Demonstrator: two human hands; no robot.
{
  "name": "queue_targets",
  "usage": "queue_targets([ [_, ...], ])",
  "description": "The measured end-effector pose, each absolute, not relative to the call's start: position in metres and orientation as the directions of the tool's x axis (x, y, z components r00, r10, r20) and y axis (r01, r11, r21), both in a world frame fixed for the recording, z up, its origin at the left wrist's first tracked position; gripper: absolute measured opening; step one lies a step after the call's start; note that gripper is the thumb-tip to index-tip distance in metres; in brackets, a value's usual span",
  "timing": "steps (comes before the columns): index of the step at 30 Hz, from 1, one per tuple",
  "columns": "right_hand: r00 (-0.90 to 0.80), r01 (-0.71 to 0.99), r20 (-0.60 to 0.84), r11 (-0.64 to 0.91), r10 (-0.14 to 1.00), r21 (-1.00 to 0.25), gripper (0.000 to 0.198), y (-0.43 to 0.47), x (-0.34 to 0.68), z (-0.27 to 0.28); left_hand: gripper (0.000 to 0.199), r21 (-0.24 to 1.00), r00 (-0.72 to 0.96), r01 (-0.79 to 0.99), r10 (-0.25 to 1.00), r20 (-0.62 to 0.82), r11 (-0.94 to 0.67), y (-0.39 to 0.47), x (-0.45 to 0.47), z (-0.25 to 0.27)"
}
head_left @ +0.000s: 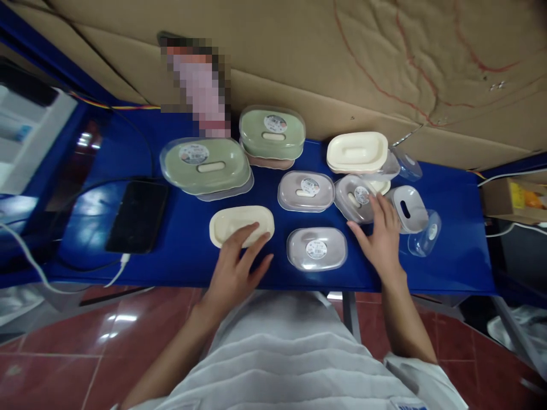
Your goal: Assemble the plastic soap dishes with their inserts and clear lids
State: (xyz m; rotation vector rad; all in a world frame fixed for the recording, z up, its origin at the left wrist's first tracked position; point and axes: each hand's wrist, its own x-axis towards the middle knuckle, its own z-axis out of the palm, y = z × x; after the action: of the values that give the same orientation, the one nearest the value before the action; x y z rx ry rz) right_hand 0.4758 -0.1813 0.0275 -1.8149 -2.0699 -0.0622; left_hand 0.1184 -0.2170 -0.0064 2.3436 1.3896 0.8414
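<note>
My left hand [239,266] rests its fingers, spread apart, on a cream oval tray [228,222] near the table's front edge. Farther right, my right hand [382,239] has its fingertips at the edge of a tilted grey soap box [354,199] with a clear lid and a round label; the thumb is stretched out to the left. Between the hands lies a lidded grey soap box [318,250], with a similar grey box [306,192] behind it. Just right of my right hand stands a grey slotted tray [411,209] beside a clear lid [425,233].
Stacked green lidded boxes [205,165] and another green stack [273,134] stand at the back left. Cream trays [356,151] are piled at the back right. A dark phone [139,216] with a white cable lies on the blue table [179,233]. Cardboard [299,68] lines the back.
</note>
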Motion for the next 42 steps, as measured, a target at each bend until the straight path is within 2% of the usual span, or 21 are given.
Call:
queue_targets([
  [3, -0.033, 0.972, 0.322, 0.106, 0.946, -0.210, 0.078, -0.166, 0.485, 0.009, 0.059, 0.411, 0.298, 0.792, 0.874, 0.385, -0.451, -0.206, 0.107, -0.005],
  [6, 0.024, 0.947, 0.335, 0.085, 0.942, -0.310, 0.073, -0.168, 0.482, 0.012, 0.054, 0.388, 0.272, 0.823, 0.887, 0.372, -0.415, -0.199, 0.105, -0.004],
  [10, 0.005, 0.890, 0.370, 0.164, 0.929, -0.425, 0.066, -0.186, 0.489, 0.038, 0.042, 0.379, 0.301, 0.819, 0.885, 0.356, -0.431, -0.198, 0.103, -0.005],
  [12, -0.017, 0.864, 0.405, 0.217, 0.914, -0.454, 0.068, -0.186, 0.494, 0.050, 0.036, 0.352, 0.341, 0.814, 0.871, 0.353, -0.461, -0.198, 0.102, -0.006],
  [14, -0.081, 0.845, 0.432, 0.292, 0.898, -0.448, 0.077, -0.169, 0.493, 0.060, 0.032, 0.338, 0.366, 0.806, 0.857, 0.362, -0.487, -0.196, 0.102, -0.006],
  [18, -0.331, 0.785, 0.422, 0.495, 0.844, -0.373, 0.089, -0.081, 0.458, 0.071, 0.031, 0.361, 0.385, 0.764, 0.827, 0.410, -0.534, -0.189, 0.103, -0.004],
  [22, -0.574, 0.647, 0.391, 0.691, 0.719, -0.321, 0.083, 0.009, 0.405, 0.076, 0.029, 0.361, 0.368, 0.763, 0.820, 0.438, -0.536, -0.189, 0.105, -0.003],
  [26, -0.637, 0.617, 0.360, 0.731, 0.682, -0.292, 0.079, 0.036, 0.378, 0.086, 0.032, 0.369, 0.377, 0.776, 0.845, 0.380, -0.512, -0.195, 0.106, -0.011],
  [29, -0.602, 0.668, 0.358, 0.696, 0.714, -0.263, 0.082, 0.015, 0.382, 0.098, 0.035, 0.374, 0.385, 0.777, 0.852, 0.355, -0.507, -0.199, 0.103, -0.018],
  [32, -0.527, 0.732, 0.358, 0.626, 0.771, -0.269, 0.072, -0.035, 0.404, 0.104, 0.041, 0.378, 0.394, 0.776, 0.856, 0.334, -0.505, -0.201, 0.095, -0.021],
  [34, -0.497, 0.757, 0.302, 0.577, 0.813, -0.307, 0.061, -0.080, 0.425, 0.098, 0.043, 0.371, 0.384, 0.789, 0.865, 0.324, -0.490, -0.201, 0.088, -0.020],
  [37, -0.515, 0.755, 0.190, 0.547, 0.836, -0.361, 0.056, -0.149, 0.449, 0.071, 0.039, 0.351, 0.390, 0.802, 0.868, 0.308, -0.484, -0.199, 0.079, -0.017],
  [42, -0.496, 0.819, 0.065, 0.491, 0.866, -0.297, 0.082, -0.225, 0.450, 0.031, 0.027, 0.335, 0.384, 0.803, 0.858, 0.341, -0.493, -0.193, 0.082, -0.010],
])
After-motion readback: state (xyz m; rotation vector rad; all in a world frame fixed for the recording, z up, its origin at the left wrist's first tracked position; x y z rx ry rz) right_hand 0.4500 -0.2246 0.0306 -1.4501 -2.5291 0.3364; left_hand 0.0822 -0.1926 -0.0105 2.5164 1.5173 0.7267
